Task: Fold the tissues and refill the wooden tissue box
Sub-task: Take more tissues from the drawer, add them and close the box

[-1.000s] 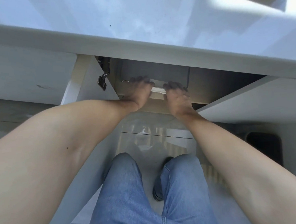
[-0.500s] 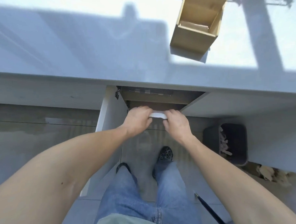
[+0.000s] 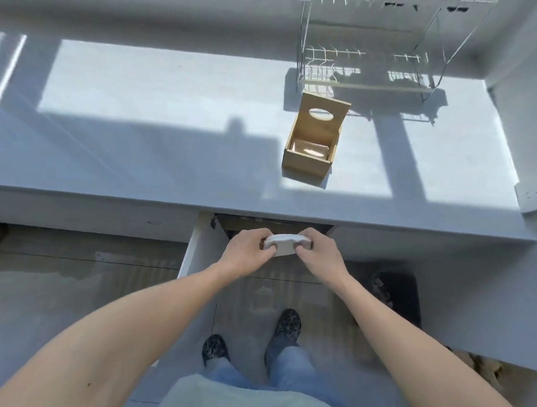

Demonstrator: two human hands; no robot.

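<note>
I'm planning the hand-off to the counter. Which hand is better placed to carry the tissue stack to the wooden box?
Probably the right hand. Both hands grip the tissue stack, but the open wooden tissue box stands up and to the right, on the right hand's side; the left hand would have to cross over.

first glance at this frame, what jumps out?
Both hands, the left hand and the right hand, grip a white stack of tissues at the mouth of the open cabinet below the counter edge. On the white counter, up and to the right, stands the wooden tissue box, its lid with the oval hole tipped up and open. Behind it is a wire dish rack.
</note>
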